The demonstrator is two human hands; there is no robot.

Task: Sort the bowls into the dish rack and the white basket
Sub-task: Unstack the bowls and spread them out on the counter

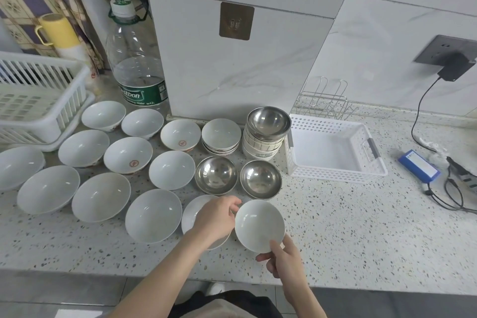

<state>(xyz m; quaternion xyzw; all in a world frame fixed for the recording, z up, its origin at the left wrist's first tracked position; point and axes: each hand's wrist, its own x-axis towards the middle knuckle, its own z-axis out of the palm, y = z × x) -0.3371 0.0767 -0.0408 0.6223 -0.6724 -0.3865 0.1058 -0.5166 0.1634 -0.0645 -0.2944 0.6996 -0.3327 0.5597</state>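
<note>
We've got the small white bowl (259,226) near the counter's front edge, w/ both hands on its rim, so if either pinch slackens it could drop & chip on the stone or knock the plate (192,214) beside it. Right hand (282,257) pinches the near rim, thumb inside; left hand (216,217) curls over the far-left rim, wrist crossing that plate. White basket (333,174) sits right, dish rack (38,100) far left.

Both bare forearms reach forward over the counter. The left hand (215,217) curls its fingers at a bowl's rim; the right hand (285,257) pinches the near rim (thumb on top).
</note>
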